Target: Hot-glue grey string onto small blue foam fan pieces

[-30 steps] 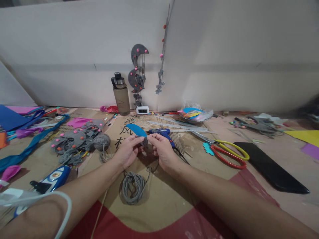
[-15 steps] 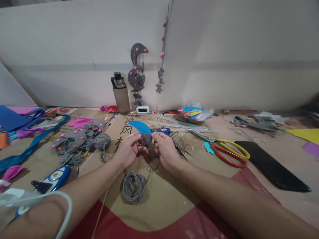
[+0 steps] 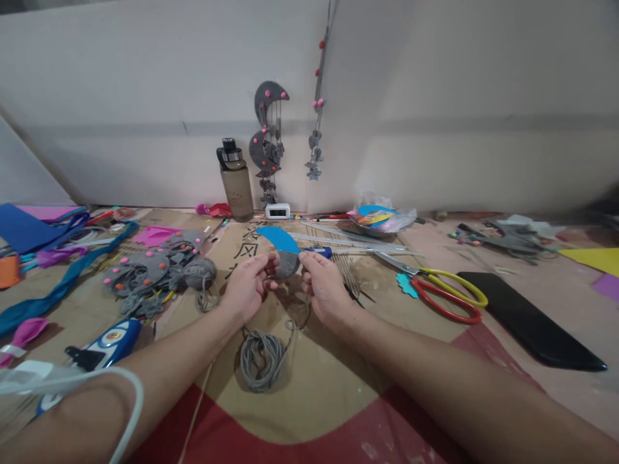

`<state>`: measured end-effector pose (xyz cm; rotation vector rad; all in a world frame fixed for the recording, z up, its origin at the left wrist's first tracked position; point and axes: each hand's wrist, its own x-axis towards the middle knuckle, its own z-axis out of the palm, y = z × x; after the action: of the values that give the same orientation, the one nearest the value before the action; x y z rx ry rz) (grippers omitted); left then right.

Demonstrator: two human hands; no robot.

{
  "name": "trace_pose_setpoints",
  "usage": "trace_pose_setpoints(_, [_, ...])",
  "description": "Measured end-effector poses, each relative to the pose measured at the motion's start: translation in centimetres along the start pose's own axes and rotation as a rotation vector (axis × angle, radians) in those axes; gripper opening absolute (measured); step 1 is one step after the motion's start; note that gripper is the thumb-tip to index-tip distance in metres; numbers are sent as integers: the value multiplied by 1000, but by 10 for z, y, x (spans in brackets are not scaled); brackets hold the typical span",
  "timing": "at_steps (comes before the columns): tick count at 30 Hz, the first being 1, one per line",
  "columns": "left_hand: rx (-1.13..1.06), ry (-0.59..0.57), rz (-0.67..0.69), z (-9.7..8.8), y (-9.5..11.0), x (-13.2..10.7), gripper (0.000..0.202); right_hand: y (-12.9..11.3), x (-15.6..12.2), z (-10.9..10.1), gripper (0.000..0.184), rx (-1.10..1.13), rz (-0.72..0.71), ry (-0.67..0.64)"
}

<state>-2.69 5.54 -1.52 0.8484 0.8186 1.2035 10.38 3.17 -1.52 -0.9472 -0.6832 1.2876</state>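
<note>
My left hand [image 3: 250,283] and my right hand [image 3: 323,287] face each other above the cardboard, each pinching one side of a curved felt crescent [image 3: 280,241]. Its upper part is bright blue and its lower part dark grey; fingers cover parts of the edge. From under my right hand a strand of grey yarn runs down to a loose coil [image 3: 262,361] on the cardboard below. A blue glue gun [image 3: 318,252], partly hidden, lies just behind my right hand.
Scissors [image 3: 449,293] with red and yellow handles and a black slab [image 3: 527,322] lie to the right. Grey felt pieces [image 3: 145,270] and a yarn ball [image 3: 199,274] lie left. A bottle [image 3: 236,187] stands by the wall, with grey moon hangings [image 3: 265,154] beside it.
The felt crescent has tilted up and shifted slightly right, so more of its blue and grey faces show. My right-hand fingers moved a little right; both hands keep their hold.
</note>
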Motion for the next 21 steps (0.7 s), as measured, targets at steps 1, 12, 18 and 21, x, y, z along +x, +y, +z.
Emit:
trace_pose_setpoints(1, [-2,28,10,-1,0,1,16,-1,0,0,24,11,-5,10])
trace_pose_setpoints(12, [41,202,166,-9,2,10,21,2,2,-1,25,-34,-63,31])
trace_pose_setpoints(18, [64,193,162,-7,0,9,23,2,1,-1,23,-34,-74,29])
trace_pose_setpoints(21, [73,157,159,-7,-1,6,22,1,0,-1,24,-35,-75,31])
